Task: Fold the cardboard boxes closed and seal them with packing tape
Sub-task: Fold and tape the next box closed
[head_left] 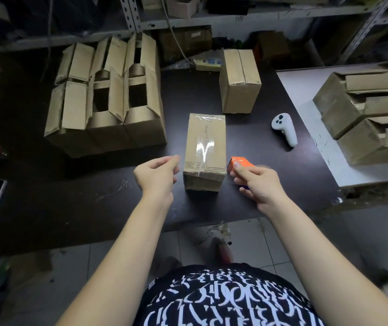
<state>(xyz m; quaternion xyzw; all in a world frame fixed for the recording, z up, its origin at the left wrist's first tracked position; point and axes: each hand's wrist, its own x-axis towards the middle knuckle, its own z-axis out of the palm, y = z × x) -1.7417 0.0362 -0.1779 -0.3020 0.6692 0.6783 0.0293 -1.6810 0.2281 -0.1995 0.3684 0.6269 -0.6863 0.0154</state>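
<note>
One small box (204,147) was seen in the middle of the dark table (82,208), right in front of the person. Its top was folded shut. A shiny strip of clear tape was laid along the top and down over the near end. So this box was judged to be done, or very nearly done.

The left hand (157,175) was held just beside the left side of that box and was not touching it. Its fingers were loosely bent, and nothing was seen in them. The right hand (256,182) was held just beside the right side of the box. Its fingers were wrapped around an orange tape holder (240,164). The roll of tape itself was hidden by the hand.

A second box (240,81) was stood farther back on the table. Its flaps were shut, and a bit of tape was seen near its front edge, so it was counted as done too.

A lot of work was judged to be left. At the left, a bunch of open boxes (103,97) was packed close together, with flaps sticking up. At the right, a pile of boxes (365,118) was set on a white top (294,90). Their flaps looked loose, and no tape could be made out on them.

A white controller (285,130) was left lying on the dark table, between the taped box and the white top.
</note>
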